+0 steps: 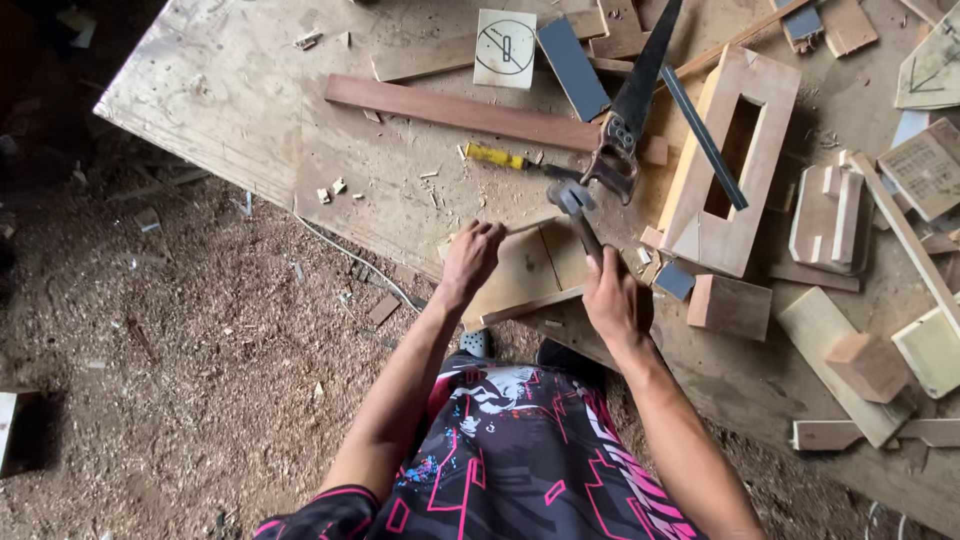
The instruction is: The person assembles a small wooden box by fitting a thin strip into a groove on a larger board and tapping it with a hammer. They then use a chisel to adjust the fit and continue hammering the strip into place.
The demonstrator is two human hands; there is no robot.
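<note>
Two hands: left (pixel 470 255) on board (pixel 525 270); right (pixel 615 300) grips hammer (pixel 578 212).

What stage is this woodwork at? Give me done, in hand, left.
Done: an open rectangular wooden frame lies assembled on the bench.
In hand: right hand holds a hammer over a small board piece, steadied by the left hand.
Left: loose offcut blocks lie unjoined.

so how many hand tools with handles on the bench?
3: hammer held in the right hand, handsaw lying above it, yellow-handled chisel left of the saw. Clutter may hide more.
</note>
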